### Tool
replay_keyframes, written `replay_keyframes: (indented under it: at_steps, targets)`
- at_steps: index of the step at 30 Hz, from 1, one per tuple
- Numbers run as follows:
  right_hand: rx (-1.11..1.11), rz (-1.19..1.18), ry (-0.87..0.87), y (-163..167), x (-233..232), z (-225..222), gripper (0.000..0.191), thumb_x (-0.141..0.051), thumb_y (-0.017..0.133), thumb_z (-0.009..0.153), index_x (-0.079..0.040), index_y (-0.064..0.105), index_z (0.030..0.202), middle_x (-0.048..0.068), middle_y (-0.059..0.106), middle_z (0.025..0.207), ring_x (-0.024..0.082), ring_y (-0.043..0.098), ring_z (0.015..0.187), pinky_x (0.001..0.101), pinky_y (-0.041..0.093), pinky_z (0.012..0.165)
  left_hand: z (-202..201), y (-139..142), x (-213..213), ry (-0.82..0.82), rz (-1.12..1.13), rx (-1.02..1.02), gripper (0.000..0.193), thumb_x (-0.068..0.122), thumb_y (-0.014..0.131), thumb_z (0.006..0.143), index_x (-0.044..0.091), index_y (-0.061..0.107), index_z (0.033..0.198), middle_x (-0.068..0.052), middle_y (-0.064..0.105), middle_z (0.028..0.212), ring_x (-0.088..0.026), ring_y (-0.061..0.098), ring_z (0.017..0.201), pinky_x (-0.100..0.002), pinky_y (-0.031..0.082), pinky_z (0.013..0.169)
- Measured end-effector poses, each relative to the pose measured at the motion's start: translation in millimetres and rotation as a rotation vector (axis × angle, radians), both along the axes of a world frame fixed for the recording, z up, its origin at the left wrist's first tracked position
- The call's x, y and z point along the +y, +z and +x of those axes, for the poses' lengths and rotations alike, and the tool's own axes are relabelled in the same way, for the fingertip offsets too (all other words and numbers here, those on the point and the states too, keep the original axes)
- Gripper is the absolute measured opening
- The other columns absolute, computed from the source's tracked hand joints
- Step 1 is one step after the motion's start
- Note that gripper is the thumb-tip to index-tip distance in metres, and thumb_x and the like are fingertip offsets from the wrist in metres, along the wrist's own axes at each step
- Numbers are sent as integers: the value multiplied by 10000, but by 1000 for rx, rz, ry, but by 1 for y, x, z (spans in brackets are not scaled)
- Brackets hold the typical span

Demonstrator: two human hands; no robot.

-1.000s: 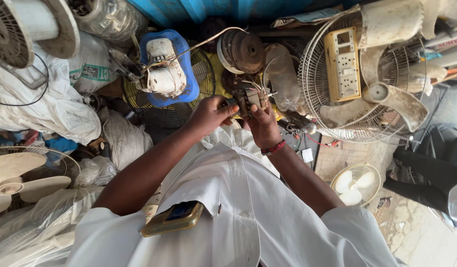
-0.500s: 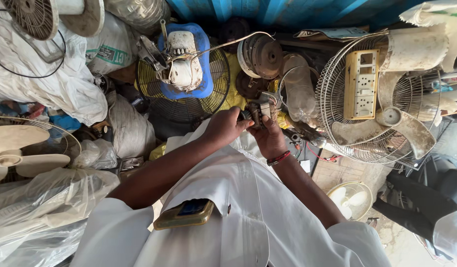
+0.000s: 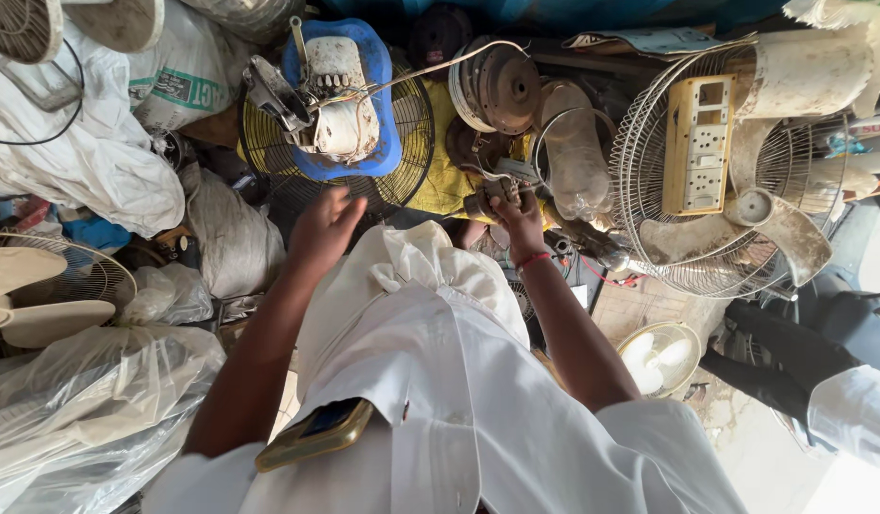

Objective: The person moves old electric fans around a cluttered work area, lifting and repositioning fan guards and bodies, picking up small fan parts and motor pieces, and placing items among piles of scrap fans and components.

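1. Two bare hands reach into a heap of fan parts; the right hand (image 3: 518,211) has its fingers closed round a small dark motor part (image 3: 490,195), held just below a round rusty motor (image 3: 497,88)
2. Left hand (image 3: 324,227) hangs free with fingers loosely spread, holding nothing, just in front of a black wire fan guard (image 3: 269,157)
3. On that guard lies a blue fan housing (image 3: 388,133) with a dirty white motor (image 3: 343,105)
4. Well to the right, a cream socket strip (image 3: 697,157) rests on a white fan grille (image 3: 640,171)
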State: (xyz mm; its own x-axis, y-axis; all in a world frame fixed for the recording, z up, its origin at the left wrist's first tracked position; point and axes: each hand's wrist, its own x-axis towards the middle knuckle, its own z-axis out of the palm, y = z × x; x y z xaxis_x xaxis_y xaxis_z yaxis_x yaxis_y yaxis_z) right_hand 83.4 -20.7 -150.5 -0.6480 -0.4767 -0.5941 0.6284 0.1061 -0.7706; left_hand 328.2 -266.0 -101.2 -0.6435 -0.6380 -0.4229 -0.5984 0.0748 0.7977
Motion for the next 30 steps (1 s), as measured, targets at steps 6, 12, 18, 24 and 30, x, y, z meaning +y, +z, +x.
replay_keyframes:
  at_steps: [6, 12, 18, 24, 30]
  targets:
    - [49, 76, 4, -27, -38, -1, 643, -135, 801, 857, -35, 519, 1426, 95, 663, 1245, 184, 672, 1073, 341, 575, 893, 89, -37, 27, 97, 233, -269, 589, 456, 644, 985, 20, 598, 1378, -138, 741, 1030, -251, 739, 913, -403, 575, 800]
    - [-17, 27, -197, -78, -79, -9, 649, -163, 764, 893, -33, 486, 1465, 97, 674, 1270, 196, 679, 1045, 330, 590, 875, 62, -90, 54, 331, 872, -144, 738, 486, 603, 935, 236, 348, 1581, -69, 463, 1531, -239, 594, 1258, -458, 570, 865]
    - [-160, 175, -251, -97, -76, 7, 630, -159, 765, 856, -39, 500, 1415, 74, 676, 1185, 153, 689, 951, 297, 593, 774, -11, -128, 59, 415, 1143, -136, 880, 513, 631, 901, 294, 176, 1621, -70, 317, 1640, -396, 484, 1350, -584, 508, 876]
    - [-36, 338, -118, -125, -59, 26, 586, -125, 822, 862, -2, 573, 1378, 71, 680, 1107, 138, 633, 848, 278, 534, 685, -52, -146, 60, 435, 1104, -63, 869, 510, 645, 907, 253, 233, 1627, -64, 327, 1620, -394, 488, 1346, -610, 508, 886]
    - [-146, -18, -182, -138, -42, 18, 502, -51, 779, 837, 16, 583, 1294, 89, 713, 1041, 164, 665, 813, 291, 536, 657, -41, -144, 62, 435, 1059, 25, 849, 327, 641, 900, 277, 204, 1626, -90, 396, 1538, -331, 509, 1335, -579, 513, 891]
